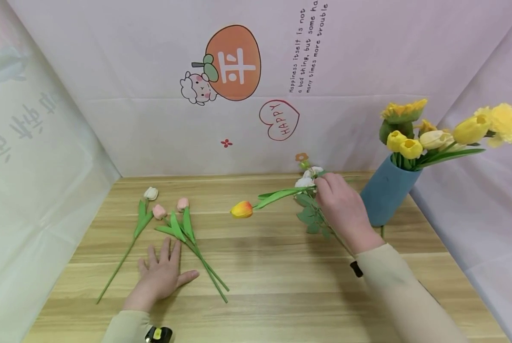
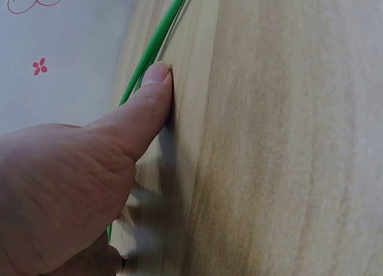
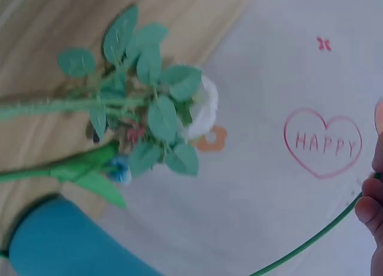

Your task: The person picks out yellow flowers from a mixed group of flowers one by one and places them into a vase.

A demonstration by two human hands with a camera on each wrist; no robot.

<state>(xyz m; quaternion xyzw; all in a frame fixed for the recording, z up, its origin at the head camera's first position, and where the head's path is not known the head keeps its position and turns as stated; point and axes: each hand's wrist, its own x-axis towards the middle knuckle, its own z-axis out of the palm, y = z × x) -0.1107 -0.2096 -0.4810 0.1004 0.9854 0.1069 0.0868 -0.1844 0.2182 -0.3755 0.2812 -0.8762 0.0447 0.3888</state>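
Observation:
A yellow-orange tulip [image 1: 242, 209] hangs sideways above the table, its flower pointing left. My right hand [image 1: 341, 207] pinches its stem; the right wrist view shows the green stem [image 3: 314, 241] passing between the fingertips [image 3: 368, 210]. Beneath that hand lies a leafy stem with white flowers [image 1: 304, 183], partly hidden by it. My left hand [image 1: 161, 276] rests on the tabletop with fingers spread, just below two crossed pink tulips [image 1: 159, 212]. In the left wrist view its thumb [image 2: 152, 93] lies close beside a green stem [image 2: 157, 39]; whether they touch, I cannot tell.
On the right stands a blue vase [image 1: 388, 193] with yellow and cream flowers [image 1: 411, 148]. A white tulip [image 1: 150, 193] lies at the left of the wooden table [image 1: 273, 286]. Printed white cloth [image 1: 153, 133] rises behind the back edge and along both sides.

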